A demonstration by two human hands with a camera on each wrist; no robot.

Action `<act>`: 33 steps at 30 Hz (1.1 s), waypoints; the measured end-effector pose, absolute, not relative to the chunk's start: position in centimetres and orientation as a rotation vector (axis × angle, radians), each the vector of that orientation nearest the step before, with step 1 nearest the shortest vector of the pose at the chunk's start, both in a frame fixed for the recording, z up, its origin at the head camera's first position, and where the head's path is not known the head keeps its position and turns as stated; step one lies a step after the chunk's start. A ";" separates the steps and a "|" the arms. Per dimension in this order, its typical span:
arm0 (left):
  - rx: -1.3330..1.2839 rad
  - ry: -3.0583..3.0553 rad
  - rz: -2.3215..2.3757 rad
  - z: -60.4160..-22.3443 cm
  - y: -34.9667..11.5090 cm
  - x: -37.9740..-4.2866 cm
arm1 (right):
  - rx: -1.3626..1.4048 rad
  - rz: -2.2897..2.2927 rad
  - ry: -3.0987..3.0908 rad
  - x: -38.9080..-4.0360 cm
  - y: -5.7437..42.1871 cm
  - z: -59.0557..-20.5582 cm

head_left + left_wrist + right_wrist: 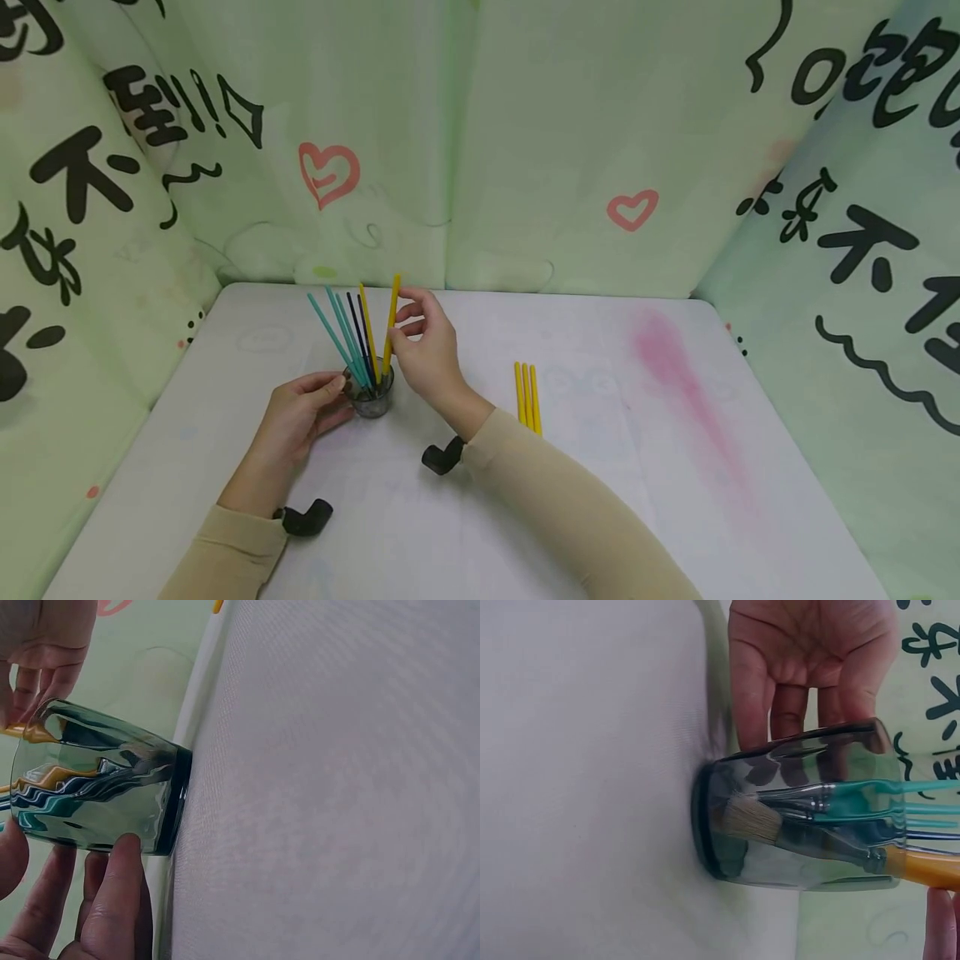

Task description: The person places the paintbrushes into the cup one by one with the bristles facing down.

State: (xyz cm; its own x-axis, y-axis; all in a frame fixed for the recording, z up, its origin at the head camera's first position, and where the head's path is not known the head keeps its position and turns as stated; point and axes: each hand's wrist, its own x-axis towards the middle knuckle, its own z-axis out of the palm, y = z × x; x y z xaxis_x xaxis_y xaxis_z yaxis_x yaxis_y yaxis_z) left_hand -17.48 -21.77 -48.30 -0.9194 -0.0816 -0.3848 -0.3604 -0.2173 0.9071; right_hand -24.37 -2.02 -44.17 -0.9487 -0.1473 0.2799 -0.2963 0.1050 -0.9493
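A smoky clear glass (371, 408) stands upright on the table, holding several paintbrushes with handles up: turquoise (330, 332), dark (361, 329) and yellow (368, 321). My left hand (302, 408) holds the glass at its left side, thumb near the rim and fingertips against the wall. With thumb and fingers, my right hand (431, 350) pinches a yellow paintbrush (392, 312) by its handle. In the right wrist view its pale bristles (751, 817) are inside the glass, near the bottom. Three yellow handles (528, 392) lie side by side, their lower ends hidden by the right sleeve.
The white-covered table (600, 500) has a pink stain (682, 383) on its right part. Pale green curtains (525, 125) with black writing and red hearts hang round the back and sides. A black wrist device (442, 457) sits at each cuff.
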 end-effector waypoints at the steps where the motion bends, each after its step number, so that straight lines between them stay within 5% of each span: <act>1: -0.527 1.834 2.258 -48.3 -21.7 -17.5 | 0.446 1.966 -2.260 -24.4 -2.0 -44.3; 20: -0.528 1.843 2.244 -48.4 -21.6 -17.6 | 0.492 1.812 -2.542 -24.2 -2.7 -45.3; 33: -0.520 1.832 2.255 -48.4 -21.7 -17.5 | 0.447 2.099 -2.500 -23.7 -0.4 -45.8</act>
